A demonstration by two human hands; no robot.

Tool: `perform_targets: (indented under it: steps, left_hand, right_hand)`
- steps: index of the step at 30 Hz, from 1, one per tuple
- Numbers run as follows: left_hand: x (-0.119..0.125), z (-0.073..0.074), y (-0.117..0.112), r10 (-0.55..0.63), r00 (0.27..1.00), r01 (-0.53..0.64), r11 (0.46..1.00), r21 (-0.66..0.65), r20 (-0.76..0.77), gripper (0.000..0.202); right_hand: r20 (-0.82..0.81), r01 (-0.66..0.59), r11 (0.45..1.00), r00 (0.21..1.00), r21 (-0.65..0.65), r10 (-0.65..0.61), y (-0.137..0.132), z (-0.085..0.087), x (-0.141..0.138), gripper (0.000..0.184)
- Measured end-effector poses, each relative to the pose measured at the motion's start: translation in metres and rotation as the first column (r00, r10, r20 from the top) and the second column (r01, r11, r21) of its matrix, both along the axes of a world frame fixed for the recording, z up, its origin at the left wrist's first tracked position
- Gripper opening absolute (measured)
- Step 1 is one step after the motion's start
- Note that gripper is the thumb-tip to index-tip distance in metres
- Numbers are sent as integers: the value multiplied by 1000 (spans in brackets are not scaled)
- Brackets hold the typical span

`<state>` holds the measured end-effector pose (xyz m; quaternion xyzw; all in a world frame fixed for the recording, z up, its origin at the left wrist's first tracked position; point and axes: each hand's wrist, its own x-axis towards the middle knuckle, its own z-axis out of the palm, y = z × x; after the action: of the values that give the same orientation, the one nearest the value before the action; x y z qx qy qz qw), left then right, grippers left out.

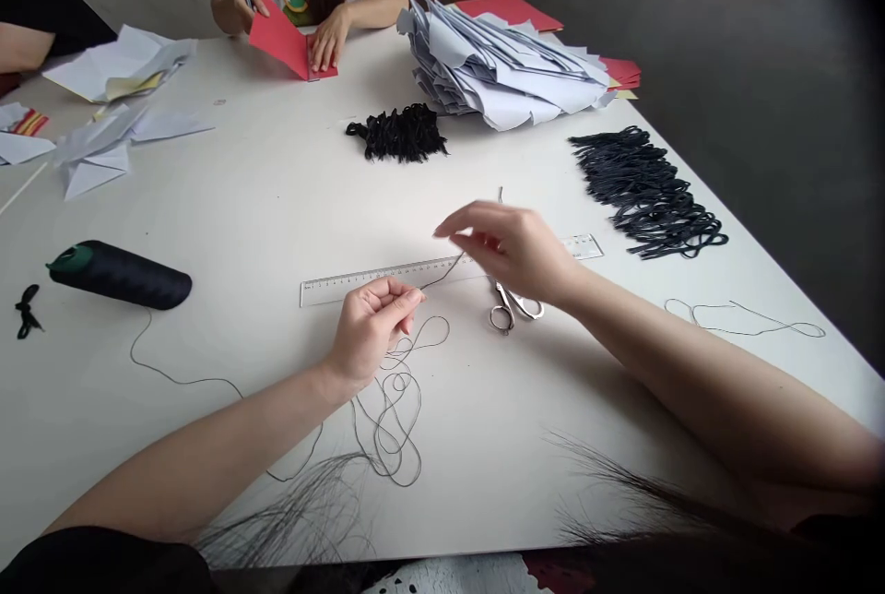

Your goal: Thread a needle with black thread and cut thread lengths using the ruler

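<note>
My left hand (pixel 377 322) is closed, pinching a dark thread (pixel 442 279) between thumb and fingertips. From there the thread rises to my right hand (pixel 518 248), which hovers over the ruler with thumb and fingers apart. Under both hands lies a see-through ruler (pixel 324 290). Silver scissors (pixel 501 317) rest below my right hand, which hides part of them. Loose loops of thread (pixel 397 428) are spread on the table beneath my left hand. A black thread spool (pixel 121 276) with a green end lies on its side at left, its thread trailing toward my left forearm.
Black cord bundles lie in a pile (pixel 401 133) and a row (pixel 643 193). A loose thread (pixel 747 322) is at right. Behind are a stack of white papers (pixel 504 64) and folded papers (pixel 124 68). Across the table, a person holds red paper (pixel 280 36).
</note>
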<state>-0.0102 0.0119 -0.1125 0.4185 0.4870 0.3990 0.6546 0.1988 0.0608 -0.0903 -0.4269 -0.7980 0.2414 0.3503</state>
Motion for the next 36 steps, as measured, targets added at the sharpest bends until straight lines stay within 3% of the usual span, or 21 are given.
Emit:
perform_targets:
  steps: [3, 6, 11, 15, 21, 27, 30, 32, 33, 36]
  left_hand:
    - [-1, -1, 0, 9, 1000, -9, 1000, 7, -2, 19]
    - [-1, -2, 1, 6, 1000, -6, 1000, 20, 5, 21]
    - [-1, -2, 2, -22, 1000, 22, 999, 46, 4, 21]
    - [-2, -1, 0, -72, 997, 72, 995, 71, -7, 20]
    - [-3, 2, 0, -81, 997, 81, 996, 31, 14, 20]
    - [-2, 3, -2, -89, 996, 90, 996, 16, -12, 21]
    - [-5, 8, 5, -185, 976, 187, 982, 15, -114, 19]
    - [-11, 15, 13, -346, 917, 348, 937, -25, -199, 19]
    - [-15, 19, 18, -453, 862, 455, 889, -48, -227, 18]
    - [-28, 34, 31, -708, 609, 740, 669, -65, -357, 17]
  right_hand:
    - [-63, -182, 954, 983, -237, 172, -17, 3, -15, 27]
    - [-137, -263, 893, 964, -365, 228, -23, -2, -21, 29]
    - [-168, -173, 908, 979, -381, 116, -21, -9, -21, 23]
    - [-199, -167, 935, 974, -313, 108, -19, -6, -20, 22]
    - [-351, 31, 947, 925, -319, -149, -6, -11, -13, 21]
    - [-564, 124, 891, 735, -436, -377, 9, -11, -4, 22]
    - [-610, 212, 889, 662, -406, -436, 19, -10, 4, 23]
    - [-622, 283, 887, 635, -365, -458, 26, -9, 11, 21]
    - [-621, 305, 885, 632, -351, -464, 28, -9, 14, 20]
    - [-572, 303, 911, 709, -279, -412, 27, -3, 19, 17]
